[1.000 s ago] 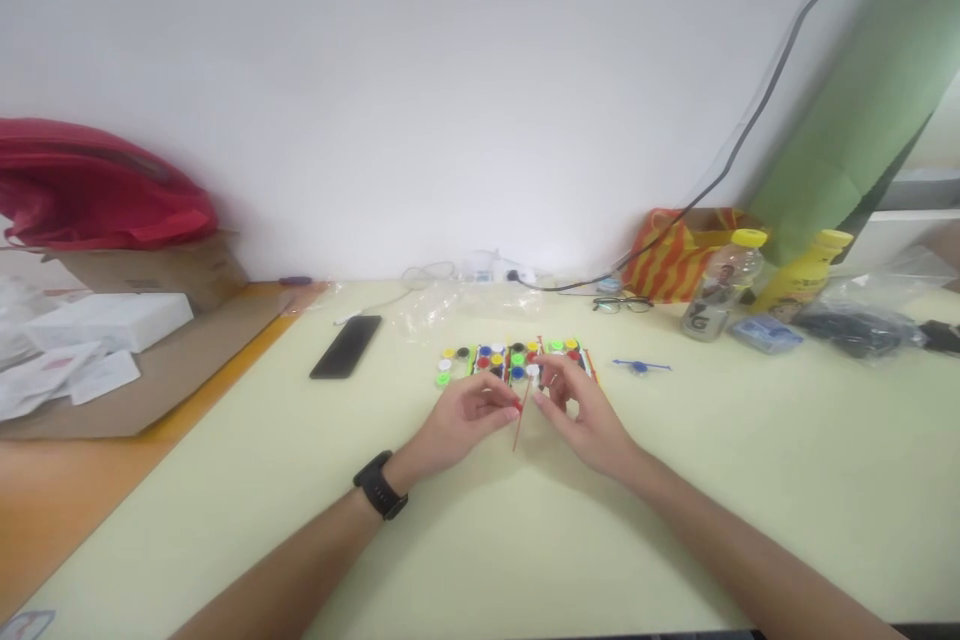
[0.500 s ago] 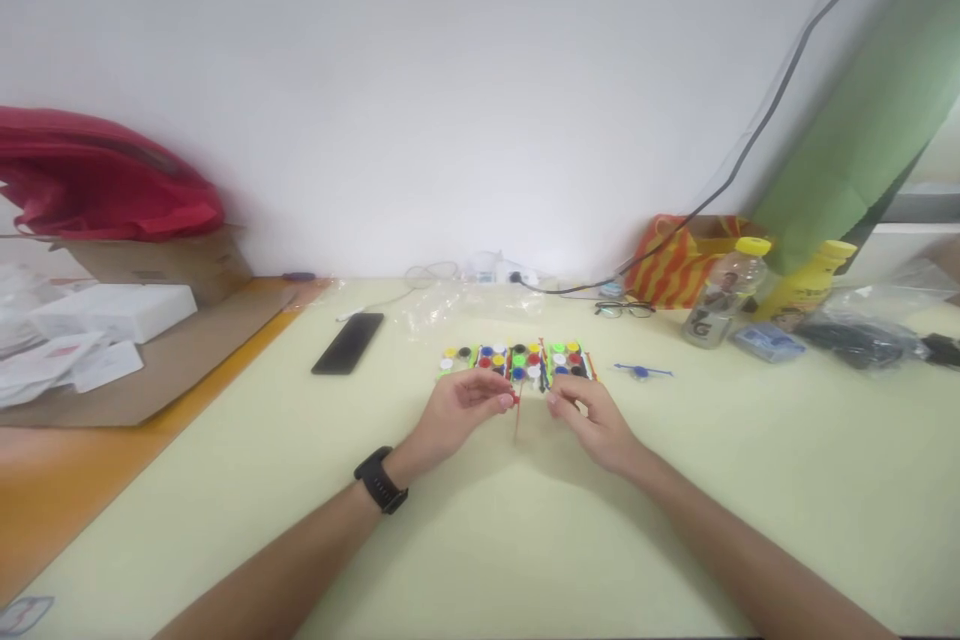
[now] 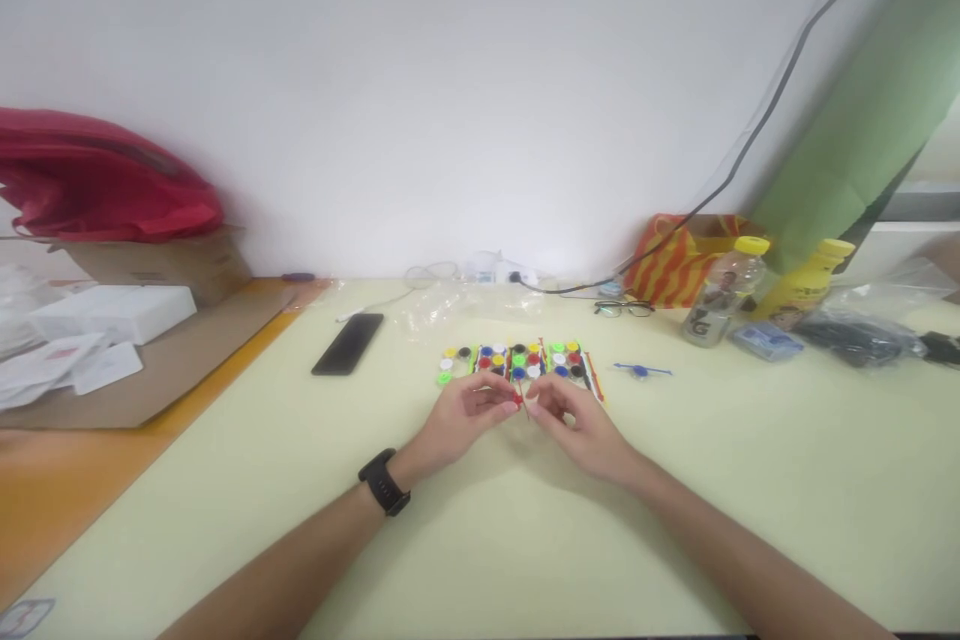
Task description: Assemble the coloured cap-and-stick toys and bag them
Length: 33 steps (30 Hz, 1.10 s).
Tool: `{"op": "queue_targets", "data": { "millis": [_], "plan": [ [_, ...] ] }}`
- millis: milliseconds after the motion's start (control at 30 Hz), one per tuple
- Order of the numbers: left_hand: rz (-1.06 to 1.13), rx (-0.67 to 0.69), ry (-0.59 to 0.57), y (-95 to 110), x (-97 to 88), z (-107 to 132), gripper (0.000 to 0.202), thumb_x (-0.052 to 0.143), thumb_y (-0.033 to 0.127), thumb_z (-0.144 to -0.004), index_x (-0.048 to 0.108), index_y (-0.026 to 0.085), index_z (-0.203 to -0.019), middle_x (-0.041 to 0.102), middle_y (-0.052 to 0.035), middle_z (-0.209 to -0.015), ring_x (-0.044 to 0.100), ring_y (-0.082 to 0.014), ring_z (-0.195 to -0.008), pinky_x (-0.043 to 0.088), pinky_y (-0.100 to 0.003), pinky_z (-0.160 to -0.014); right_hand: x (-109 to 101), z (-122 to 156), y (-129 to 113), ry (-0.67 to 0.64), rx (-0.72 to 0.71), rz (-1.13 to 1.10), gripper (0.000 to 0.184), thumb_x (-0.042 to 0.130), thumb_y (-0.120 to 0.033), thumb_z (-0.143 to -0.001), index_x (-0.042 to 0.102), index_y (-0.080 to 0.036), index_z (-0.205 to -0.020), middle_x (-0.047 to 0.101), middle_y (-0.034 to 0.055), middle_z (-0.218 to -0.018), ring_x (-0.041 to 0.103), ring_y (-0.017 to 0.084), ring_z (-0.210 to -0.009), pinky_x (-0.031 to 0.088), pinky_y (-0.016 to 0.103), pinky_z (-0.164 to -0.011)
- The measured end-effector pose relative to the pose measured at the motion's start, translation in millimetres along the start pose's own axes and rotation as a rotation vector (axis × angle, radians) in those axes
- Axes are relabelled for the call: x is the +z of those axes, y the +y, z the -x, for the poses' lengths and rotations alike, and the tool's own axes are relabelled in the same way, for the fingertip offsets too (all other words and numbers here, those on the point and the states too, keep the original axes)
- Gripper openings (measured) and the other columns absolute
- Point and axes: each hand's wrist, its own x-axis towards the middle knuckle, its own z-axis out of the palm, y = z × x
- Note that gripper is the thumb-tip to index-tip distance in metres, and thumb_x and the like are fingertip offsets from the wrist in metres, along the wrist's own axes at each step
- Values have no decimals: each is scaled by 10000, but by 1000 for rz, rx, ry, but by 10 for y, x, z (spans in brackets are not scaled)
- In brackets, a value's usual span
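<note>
Just in front of the rows of coloured discs, my left hand (image 3: pixel 466 412) pinches a small red plastic piece with a thin stick (image 3: pixel 526 408). Its exact kind is too small to make out. My right hand (image 3: pixel 576 428) is close beside it, thumb and forefinger pressed together near the stick; whatever sits in that pinch is hidden. Behind both hands lie several round coloured discs (image 3: pixel 499 360) in rows, with thin coloured sticks (image 3: pixel 595 377) between and beside them. A blue stick with a round middle (image 3: pixel 639 371) lies apart to the right.
A black phone (image 3: pixel 348 344) lies to the left. Eyeglasses (image 3: pixel 625 308), a clear bottle (image 3: pixel 724 295), a yellow bottle (image 3: pixel 804 285) and a striped bag (image 3: pixel 667 260) stand or lie at the back right. Cardboard (image 3: pixel 172 360) with a white box (image 3: pixel 116 313) covers the left side.
My right hand has moved left, bringing its fingertips up to the red piece in my left hand. The stick, hanging nearly straight down before, now appears shorter and tilted.
</note>
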Motion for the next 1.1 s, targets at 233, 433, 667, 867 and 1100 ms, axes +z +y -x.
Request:
{"op": "queue_targets", "data": {
  "millis": [233,433,667,867,1100],
  "plan": [
    [2,23,66,-30,-27,-25,269,855,343,-824,729,160,-976,769,-89,-1035,740,-216,-959,596,-378,-961,-32,-36,2,49,276,-372,398,576,-589,-991,650,-221,-1125,491,-37,-685,344,124,-568,240,286,-550],
    [-7,39,86,-48,-33,-32,267,853,349,-824,730,161,-968,769,-86,-1011,740,-217,-961,603,-369,-942,-116,-62,35,-71,248,-630,682,576,-581,-976,313,-220,-462,212,-60,-473,203,112,-503,158,334,-543],
    [-30,9,46,-27,-21,-19,273,853,358,-823,736,156,-963,767,-91,-1007,736,-214,-950,595,-367,-944,-77,-72,-57,33,238,-346,447,748,-578,-871,533,-202,-759,430,-55,-652,327,106,-576,235,271,-551],
    [-50,11,-42,-32,-12,18,249,817,361,-867,738,163,-996,765,-92,-1000,739,-221,-953,599,-364,-926,14,-53,-38,-66,104,-171,441,657,-622,-930,571,-202,-826,525,-9,-765,457,146,-692,365,273,-622],
    [-39,12,-52,-51,-28,18,231,817,330,-874,734,164,-1012,769,-91,-1028,744,-217,-977,595,-353,-937,-29,-40,-1,-22,67,-86,380,590,-591,-984,594,-214,-942,502,-14,-759,455,159,-693,372,286,-637]
  ]
}}
